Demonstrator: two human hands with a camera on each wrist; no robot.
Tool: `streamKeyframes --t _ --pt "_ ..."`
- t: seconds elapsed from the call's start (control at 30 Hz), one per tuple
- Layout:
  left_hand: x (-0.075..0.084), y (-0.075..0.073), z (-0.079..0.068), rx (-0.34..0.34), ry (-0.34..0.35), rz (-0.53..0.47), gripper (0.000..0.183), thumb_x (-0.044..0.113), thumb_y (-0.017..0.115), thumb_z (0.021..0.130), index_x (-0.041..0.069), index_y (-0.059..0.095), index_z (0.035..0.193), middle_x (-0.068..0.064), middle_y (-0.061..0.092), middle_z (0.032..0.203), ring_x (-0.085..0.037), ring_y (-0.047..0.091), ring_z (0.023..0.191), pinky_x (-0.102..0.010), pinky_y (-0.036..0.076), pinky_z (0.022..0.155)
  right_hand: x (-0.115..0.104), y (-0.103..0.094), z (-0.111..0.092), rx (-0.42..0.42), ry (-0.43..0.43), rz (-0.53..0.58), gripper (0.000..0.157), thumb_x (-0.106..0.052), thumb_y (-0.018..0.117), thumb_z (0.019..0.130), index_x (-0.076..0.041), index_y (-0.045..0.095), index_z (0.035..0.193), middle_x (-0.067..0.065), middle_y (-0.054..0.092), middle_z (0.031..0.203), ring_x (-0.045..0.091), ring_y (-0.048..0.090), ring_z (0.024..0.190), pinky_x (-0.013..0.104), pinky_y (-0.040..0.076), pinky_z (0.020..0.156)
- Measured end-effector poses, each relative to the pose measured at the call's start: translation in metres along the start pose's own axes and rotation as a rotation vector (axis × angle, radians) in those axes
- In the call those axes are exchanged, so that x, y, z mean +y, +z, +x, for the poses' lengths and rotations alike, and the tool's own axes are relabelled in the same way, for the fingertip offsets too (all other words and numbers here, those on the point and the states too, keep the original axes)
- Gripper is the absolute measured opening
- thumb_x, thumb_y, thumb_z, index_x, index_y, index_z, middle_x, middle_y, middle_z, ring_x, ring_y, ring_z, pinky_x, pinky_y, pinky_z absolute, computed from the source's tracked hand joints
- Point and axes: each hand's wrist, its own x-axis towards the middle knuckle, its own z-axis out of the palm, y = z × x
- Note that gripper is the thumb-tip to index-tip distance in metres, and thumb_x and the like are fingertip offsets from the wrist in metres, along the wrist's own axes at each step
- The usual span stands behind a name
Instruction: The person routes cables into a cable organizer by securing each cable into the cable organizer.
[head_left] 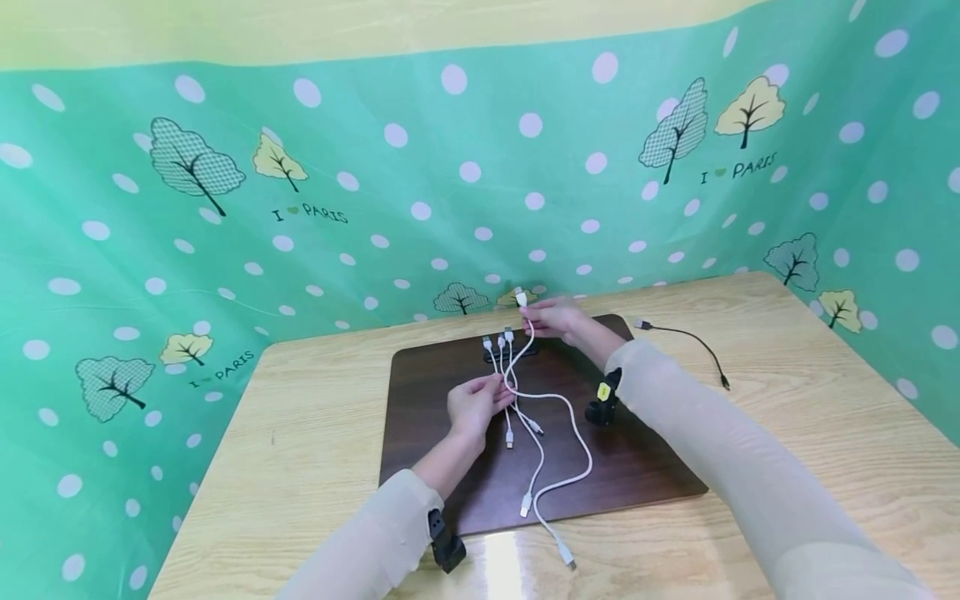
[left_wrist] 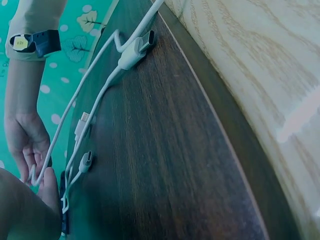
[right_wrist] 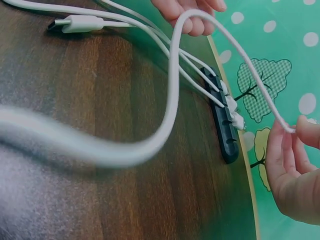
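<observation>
A white USB cable (head_left: pixel 558 397) stretches between both hands over a dark brown board (head_left: pixel 442 467). My right hand (head_left: pixel 553 318) pinches it just below its USB plug (head_left: pixel 521 297), raised above the board's far edge. Lower and to the left, my left hand (head_left: pixel 474 404) holds the same cable farther along, where it bends at the fingertips. The rest loops down to a connector (head_left: pixel 566 556) past the board's near edge. Below the hands, a black cable holder strip (right_wrist: pixel 222 120) lies along the board's far edge, with three other white cables (right_wrist: pixel 195 82) seated in its slots.
The loose ends of the seated cables, such as one connector (head_left: pixel 526 505), lie on the board. A short black cable (head_left: pixel 692 335) rests on the wooden table (head_left: pixel 300 467) at the right. A green dotted curtain (head_left: pixel 420 167) hangs behind.
</observation>
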Motion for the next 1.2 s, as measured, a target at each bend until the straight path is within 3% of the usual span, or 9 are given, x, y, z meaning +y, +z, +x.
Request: streamKeyframes --t 0.07,0.17,0.3,0.4,0.47,0.7,0.9,1.07,1.2 --pt "0.0 -0.001 0.0 -0.007 -0.001 -0.008 0.028 0.0 0.058 0.093 -0.018 0.06 0.114 -0.032 0.069 0.096 -0.011 0.069 0.068 -0.028 0.062 0.074 0.0 0.0 -0.001 -0.013 0.0 0.001 0.044 -0.013 0.057 0.096 0.007 0.048 0.135 -0.003 0.065 0.071 0.01 0.067 0.074 0.019 0.059 0.071" --pt "0.001 -0.001 -0.001 -0.027 -0.003 -0.007 0.028 -0.002 0.06 0.091 -0.018 0.059 0.114 -0.022 0.072 0.087 -0.011 0.069 0.068 -0.028 0.062 0.075 0.0 0.001 -0.001 -0.013 0.002 -0.002 0.045 -0.012 0.057 0.096 0.007 0.047 0.135 -0.004 0.065 0.069 0.007 0.064 0.068 0.019 0.059 0.071" --pt "0.002 0.001 -0.002 -0.057 0.002 0.003 0.029 -0.004 0.064 0.087 -0.017 0.061 0.113 -0.01 0.072 0.08 -0.008 0.067 0.066 -0.025 0.061 0.074 -0.002 0.001 -0.001 0.018 0.007 -0.036 0.042 -0.015 0.059 0.096 0.003 0.053 0.132 0.014 0.071 0.101 0.018 0.069 0.09 0.025 0.059 0.084" --pt "0.002 0.003 -0.002 -0.073 0.009 0.015 0.029 -0.004 0.067 0.085 -0.016 0.063 0.111 -0.01 0.073 0.08 -0.006 0.067 0.065 -0.023 0.061 0.072 -0.003 0.002 -0.001 0.039 0.009 -0.069 0.041 -0.019 0.061 0.095 -0.001 0.055 0.132 0.022 0.061 0.129 0.028 0.063 0.114 0.031 0.054 0.098" --pt "0.001 0.005 -0.001 -0.082 0.008 0.025 0.028 -0.004 0.068 0.084 -0.014 0.064 0.11 -0.012 0.074 0.083 -0.005 0.066 0.064 -0.022 0.061 0.071 -0.003 0.002 -0.002 0.053 0.004 -0.099 0.042 -0.021 0.062 0.094 -0.002 0.056 0.132 0.021 0.057 0.135 0.029 0.059 0.12 0.032 0.052 0.102" --pt "0.001 0.008 -0.004 -0.113 -0.004 0.066 0.029 -0.002 0.068 0.085 -0.013 0.065 0.111 -0.011 0.074 0.084 -0.004 0.066 0.064 -0.019 0.06 0.068 -0.002 0.003 -0.002 0.082 -0.004 -0.18 0.042 -0.025 0.065 0.092 -0.004 0.06 0.128 0.018 0.061 0.13 0.012 0.057 0.087 0.024 0.053 0.084" --pt "0.0 0.009 -0.005 -0.157 0.003 0.096 0.029 -0.004 0.066 0.086 -0.014 0.063 0.113 -0.014 0.074 0.087 -0.004 0.066 0.066 -0.018 0.06 0.069 0.0 0.006 0.003 0.061 0.014 -0.148 0.042 -0.02 0.064 0.093 -0.002 0.057 0.13 0.019 0.059 0.134 0.019 0.061 0.103 0.016 0.053 0.075" --pt "-0.001 0.01 -0.005 -0.177 -0.047 0.105 0.027 -0.005 0.065 0.086 -0.014 0.064 0.112 -0.008 0.073 0.084 -0.005 0.066 0.066 -0.02 0.06 0.071 0.0 0.006 0.005 0.055 0.02 -0.102 0.042 -0.012 0.065 0.091 0.003 0.056 0.129 0.01 0.071 0.1 0.009 0.063 0.077 0.015 0.055 0.066" --pt "-0.003 0.008 -0.005 -0.188 -0.085 0.104 0.027 -0.006 0.063 0.086 -0.016 0.062 0.111 -0.005 0.07 0.079 -0.006 0.067 0.066 -0.022 0.061 0.071 0.0 0.007 0.005 0.04 0.04 -0.016 0.043 -0.003 0.064 0.09 0.007 0.053 0.13 -0.002 0.064 0.073 0.005 0.062 0.063 0.015 0.057 0.062"
